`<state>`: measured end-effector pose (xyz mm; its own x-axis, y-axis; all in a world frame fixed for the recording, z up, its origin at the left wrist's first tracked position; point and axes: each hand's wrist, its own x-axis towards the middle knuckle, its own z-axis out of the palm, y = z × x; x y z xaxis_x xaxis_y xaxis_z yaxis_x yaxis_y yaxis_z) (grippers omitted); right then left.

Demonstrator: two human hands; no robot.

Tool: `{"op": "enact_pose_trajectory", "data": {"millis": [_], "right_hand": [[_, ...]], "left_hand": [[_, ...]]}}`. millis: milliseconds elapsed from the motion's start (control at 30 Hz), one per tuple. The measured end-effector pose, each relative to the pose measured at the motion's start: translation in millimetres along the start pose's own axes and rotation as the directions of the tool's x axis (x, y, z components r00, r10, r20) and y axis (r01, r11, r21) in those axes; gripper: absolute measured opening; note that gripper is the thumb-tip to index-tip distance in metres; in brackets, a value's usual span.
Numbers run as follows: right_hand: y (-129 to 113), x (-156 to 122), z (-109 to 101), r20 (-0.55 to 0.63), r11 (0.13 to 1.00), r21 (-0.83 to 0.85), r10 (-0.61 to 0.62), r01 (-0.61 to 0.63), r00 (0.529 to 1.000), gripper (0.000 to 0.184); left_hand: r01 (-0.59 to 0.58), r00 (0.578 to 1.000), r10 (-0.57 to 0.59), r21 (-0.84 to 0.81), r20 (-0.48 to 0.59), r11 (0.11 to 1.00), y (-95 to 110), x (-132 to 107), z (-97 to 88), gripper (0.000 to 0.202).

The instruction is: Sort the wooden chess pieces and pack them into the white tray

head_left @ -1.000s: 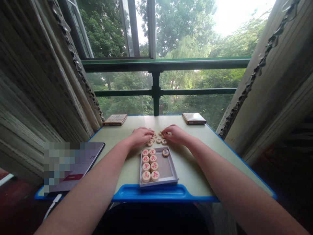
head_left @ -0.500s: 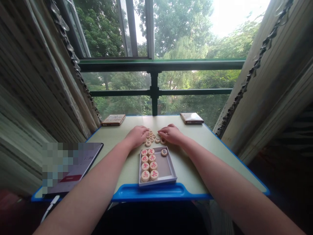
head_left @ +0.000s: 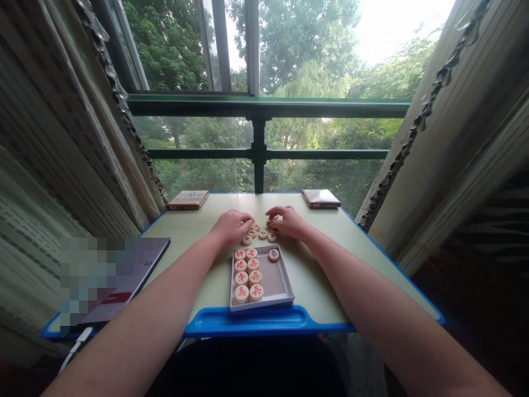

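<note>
Past the box, a loose group of round wooden xiangqi pieces (head_left: 263, 235) lies on the table. On its left side is my left hand (head_left: 233, 227), its fingers bent and closed at a piece they mostly cover. Opposite it, my right hand (head_left: 290, 223) has thumb and fingers curled around a pale piece (head_left: 273, 219). Nearer me stands a shallow white box (head_left: 289, 280). Two columns of red-marked pieces (head_left: 254, 277) stand along its left side. A single dark-marked piece (head_left: 274, 255) sits in its far right corner.
Two flat boxes, one at the back left (head_left: 188, 200) and one at the back right (head_left: 321, 198), lie on the table (head_left: 330, 292). A tablet (head_left: 136, 281) with a white cable (head_left: 76, 348) rests at the left. A blue tray edge (head_left: 252, 321) runs along the front; curtains hang on both sides.
My right hand's fingers have spread and curled around a piece at the group's right side. My left fingers stay bent by the pieces. The whole view has shifted slightly.
</note>
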<state>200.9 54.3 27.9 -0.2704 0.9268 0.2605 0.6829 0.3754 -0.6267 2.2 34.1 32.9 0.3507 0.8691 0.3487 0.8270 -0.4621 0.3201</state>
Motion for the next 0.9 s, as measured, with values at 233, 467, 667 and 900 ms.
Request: {"op": "enact_pose_trajectory", "data": {"millis": [233,467,667,900], "right_hand": [[-10,-2,-12,0.074,0.792,0.609,-0.015,-0.033,0.997,0.035],[-24,-10,-6,0.047,0.864,0.497,-0.12,0.08,0.992,0.024],[-26,-13,-3,0.001,0.942,-0.113,-0.317,0.315,0.948,0.019],[-37,-16,-9,0.009,0.927,-0.189,-0.329,0.324,0.944,0.016]], "left_hand": [[0.009,0.999,-0.026,-0.371,-0.041,0.929,10,0,-0.7,0.041],[0.087,0.996,-0.071,-0.636,0.051,0.767,15,-1,4.3,0.04],[0.102,0.994,-0.112,-0.594,0.02,0.798,14,1,12.8,0.036],[0.121,0.988,-0.151,-0.683,0.015,0.721,6,4,10.6,0.04]]}}
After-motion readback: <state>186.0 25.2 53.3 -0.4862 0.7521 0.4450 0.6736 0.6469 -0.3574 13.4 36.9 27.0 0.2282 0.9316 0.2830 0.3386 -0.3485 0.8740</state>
